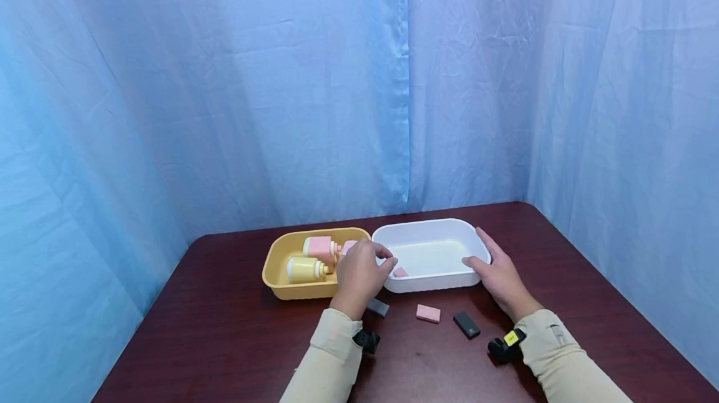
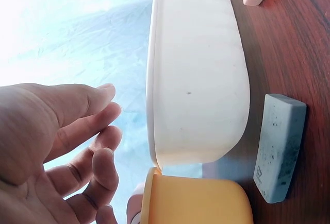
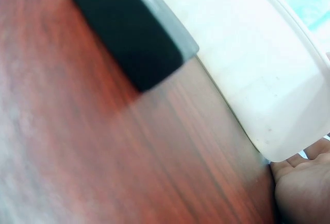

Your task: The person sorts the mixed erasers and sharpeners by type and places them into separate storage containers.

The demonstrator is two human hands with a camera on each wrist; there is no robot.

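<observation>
A white tub (image 1: 432, 281) stands mid-table with a small pink eraser (image 1: 401, 272) inside, near its left front corner. My left hand (image 1: 386, 264) hovers over that corner; in the left wrist view my left hand (image 2: 109, 117) has relaxed, slightly bent fingers and holds nothing, close beside the tub's wall (image 2: 198, 74). My right hand (image 1: 482, 254) lies against the tub's right front corner, fingers straight along the side and thumb at the rim. The right wrist view shows only its palm (image 3: 304, 183) beside the tub's wall (image 3: 268, 74).
A yellow tub (image 1: 281, 278) holding pastel bottles (image 1: 306, 269) touches the white tub's left side. In front of the tubs lie a grey eraser (image 1: 378, 307), a pink eraser (image 1: 428, 313) and a black eraser (image 1: 466, 324). Blue curtains enclose the dark wooden table (image 1: 224, 340).
</observation>
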